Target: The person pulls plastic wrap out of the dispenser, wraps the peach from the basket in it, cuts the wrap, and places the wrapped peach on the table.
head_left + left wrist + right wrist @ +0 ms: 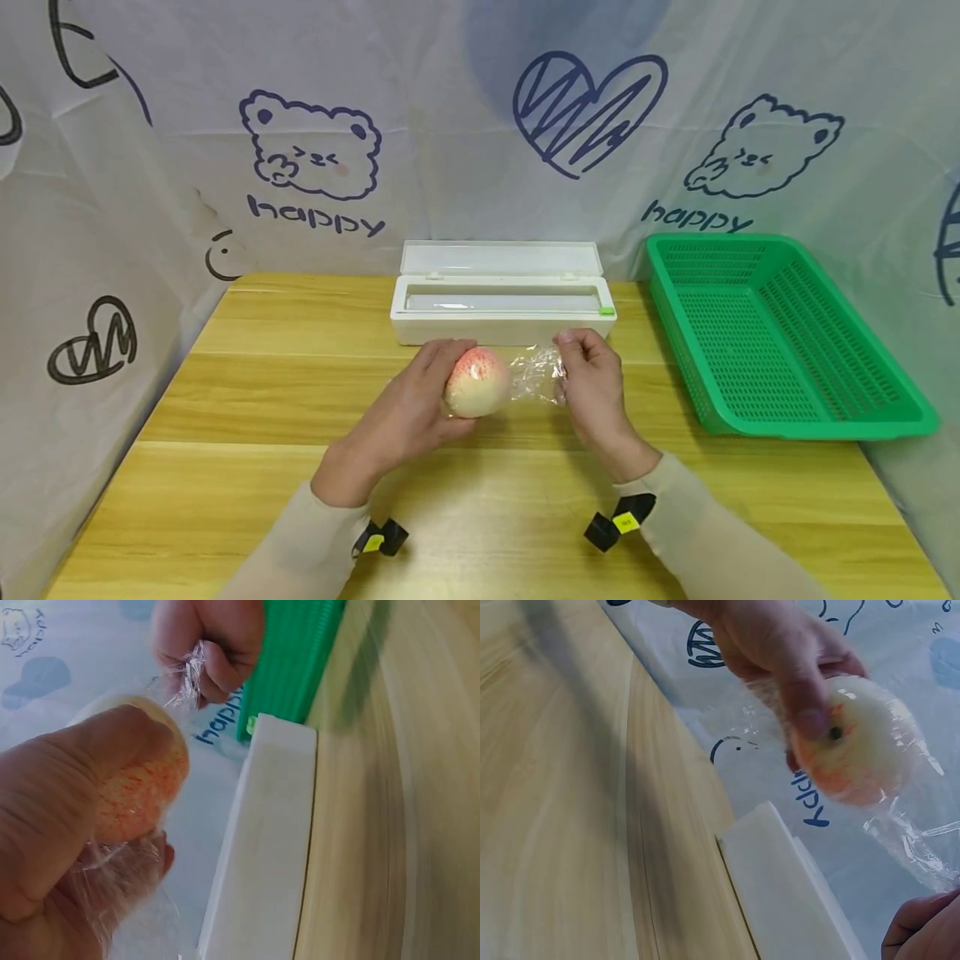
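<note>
A round peach point(477, 383), pale yellow with a red blush, is wrapped in clear plastic film point(536, 372). My left hand point(408, 408) grips the peach from its left side; in the left wrist view the thumb lies across it and loose film hangs below. To the right, my right hand point(597, 387) pinches the gathered end of the film, which stretches between that hand and the peach. The right wrist view shows a dark spot on the peach point(862, 746) beside the left thumb. Both hands are held above the table, in front of the white box.
Behind the hands stands a white film dispenser box point(502, 329) with its lid raised and a green slider at its right end. A green plastic basket point(720, 400) sits at the right of the wooden table point(262, 400). Printed white cloth point(450, 192) hangs at the back and sides.
</note>
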Action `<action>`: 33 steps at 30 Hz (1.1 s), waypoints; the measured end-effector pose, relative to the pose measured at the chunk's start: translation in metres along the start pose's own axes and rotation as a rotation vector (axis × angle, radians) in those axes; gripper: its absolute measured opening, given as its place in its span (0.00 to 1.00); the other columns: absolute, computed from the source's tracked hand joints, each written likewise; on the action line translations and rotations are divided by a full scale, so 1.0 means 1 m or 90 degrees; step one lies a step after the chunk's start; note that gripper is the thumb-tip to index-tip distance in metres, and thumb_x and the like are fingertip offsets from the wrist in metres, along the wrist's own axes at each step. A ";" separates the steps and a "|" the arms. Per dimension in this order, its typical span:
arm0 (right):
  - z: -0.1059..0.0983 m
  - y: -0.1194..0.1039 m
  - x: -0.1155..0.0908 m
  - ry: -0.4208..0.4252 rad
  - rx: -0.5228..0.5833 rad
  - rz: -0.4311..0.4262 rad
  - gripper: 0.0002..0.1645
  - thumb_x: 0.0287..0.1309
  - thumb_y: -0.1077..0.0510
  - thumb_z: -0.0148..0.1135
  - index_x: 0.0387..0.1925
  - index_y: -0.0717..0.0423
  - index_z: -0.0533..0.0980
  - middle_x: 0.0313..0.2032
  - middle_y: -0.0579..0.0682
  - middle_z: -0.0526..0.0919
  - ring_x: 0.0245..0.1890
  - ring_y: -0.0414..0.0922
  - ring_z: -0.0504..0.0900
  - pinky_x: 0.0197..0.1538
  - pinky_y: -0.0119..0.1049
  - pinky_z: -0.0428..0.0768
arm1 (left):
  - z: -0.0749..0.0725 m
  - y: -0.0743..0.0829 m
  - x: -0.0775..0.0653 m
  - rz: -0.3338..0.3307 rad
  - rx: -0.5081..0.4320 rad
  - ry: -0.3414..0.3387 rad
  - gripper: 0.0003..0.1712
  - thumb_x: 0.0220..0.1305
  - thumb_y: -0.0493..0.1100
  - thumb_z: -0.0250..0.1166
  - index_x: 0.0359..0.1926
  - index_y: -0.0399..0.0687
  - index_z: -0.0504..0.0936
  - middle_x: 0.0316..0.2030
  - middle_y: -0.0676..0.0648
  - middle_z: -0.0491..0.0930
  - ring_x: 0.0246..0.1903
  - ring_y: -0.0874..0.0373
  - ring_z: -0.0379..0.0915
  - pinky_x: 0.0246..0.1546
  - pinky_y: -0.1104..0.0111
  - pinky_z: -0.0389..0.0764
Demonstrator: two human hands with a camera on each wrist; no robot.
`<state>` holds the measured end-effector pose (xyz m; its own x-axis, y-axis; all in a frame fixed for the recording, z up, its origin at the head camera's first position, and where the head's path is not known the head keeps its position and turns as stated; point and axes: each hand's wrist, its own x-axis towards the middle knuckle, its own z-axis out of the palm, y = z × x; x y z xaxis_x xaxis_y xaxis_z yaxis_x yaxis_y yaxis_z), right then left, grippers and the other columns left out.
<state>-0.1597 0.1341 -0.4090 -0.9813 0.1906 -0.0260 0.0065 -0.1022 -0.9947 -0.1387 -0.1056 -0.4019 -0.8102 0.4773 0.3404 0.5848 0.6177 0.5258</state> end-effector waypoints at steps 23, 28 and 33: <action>0.021 0.004 -0.032 -0.197 0.254 0.126 0.21 0.80 0.65 0.42 0.48 0.49 0.82 0.42 0.41 0.86 0.40 0.33 0.82 0.43 0.25 0.82 | 0.014 0.043 0.006 0.116 -0.176 0.129 0.53 0.48 0.36 0.86 0.73 0.41 0.67 0.65 0.39 0.70 0.65 0.46 0.72 0.69 0.54 0.76; 0.021 0.001 -0.032 -0.241 0.303 0.169 0.09 0.75 0.47 0.62 0.48 0.44 0.83 0.47 0.39 0.86 0.49 0.34 0.82 0.57 0.29 0.82 | 0.023 0.043 0.008 0.140 -0.175 0.178 0.55 0.46 0.37 0.87 0.73 0.37 0.67 0.66 0.38 0.71 0.66 0.45 0.72 0.71 0.57 0.74; 0.021 -0.004 -0.030 -0.280 0.315 0.229 0.25 0.64 0.31 0.67 0.49 0.42 0.80 0.49 0.39 0.83 0.50 0.35 0.80 0.58 0.29 0.80 | 0.028 0.042 0.008 0.151 -0.172 0.193 0.56 0.45 0.37 0.87 0.72 0.36 0.66 0.66 0.37 0.71 0.65 0.44 0.72 0.71 0.57 0.74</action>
<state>-0.1345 0.1087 -0.4027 -0.9220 -0.3344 -0.1950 0.3553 -0.5309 -0.7694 -0.1197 -0.0583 -0.3988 -0.6541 0.3568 0.6669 0.7564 0.3091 0.5765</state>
